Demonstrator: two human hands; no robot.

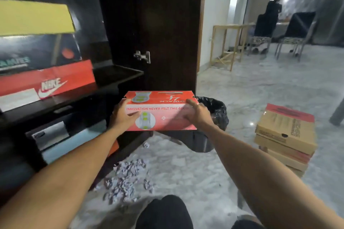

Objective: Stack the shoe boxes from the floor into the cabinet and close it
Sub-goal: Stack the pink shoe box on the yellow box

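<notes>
A red shoe box [163,115] with white lettering hangs in the air in front of me. My left hand [122,115] grips its left end and my right hand [198,114] grips its right end. To the left, the dark cabinet [119,74] stands open, its door [167,29] swung back. On its upper shelf a red Nike box [61,82] carries a dark box [42,52] and a yellow box [33,17]. More boxes [55,135] fill the shelf below. A stack of brown and red shoe boxes [286,134] rests on the floor at the right.
A bin lined with a black bag [214,115] stands right behind the held box. Crumpled paper scraps [128,178] litter the marble floor near the cabinet base. Two chairs [279,33] and a wooden frame table [229,42] stand further back. My knees [167,212] are at the bottom.
</notes>
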